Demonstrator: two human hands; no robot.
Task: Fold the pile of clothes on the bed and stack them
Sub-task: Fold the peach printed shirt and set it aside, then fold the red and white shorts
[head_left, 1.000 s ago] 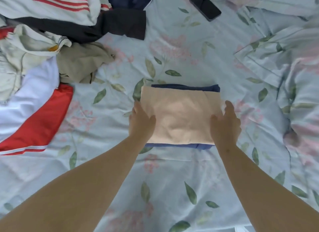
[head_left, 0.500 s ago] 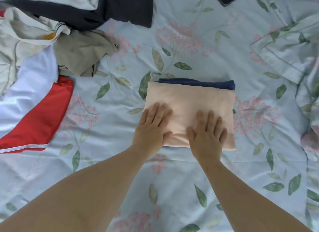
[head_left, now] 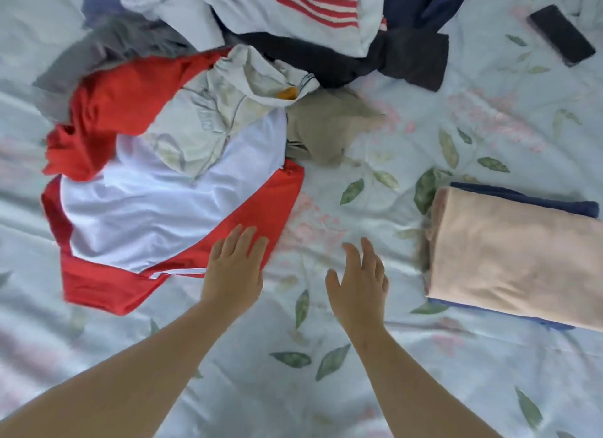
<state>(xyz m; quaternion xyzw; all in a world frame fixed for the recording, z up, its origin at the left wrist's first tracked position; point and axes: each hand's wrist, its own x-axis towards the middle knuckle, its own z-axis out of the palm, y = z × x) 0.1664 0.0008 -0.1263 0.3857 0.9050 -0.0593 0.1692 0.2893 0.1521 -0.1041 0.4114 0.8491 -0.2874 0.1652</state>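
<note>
Your left hand is open, fingers spread, its fingertips over the red hem of the shirt; whether they touch the cloth cannot be told. Your right hand is open too and holds nothing, above the bare bed just right of that hem. The shirt lies ahead and left of both hands, its length running away toward the pile, so the left hand is nearer. The folded stack sits well right of your right hand.
</note>
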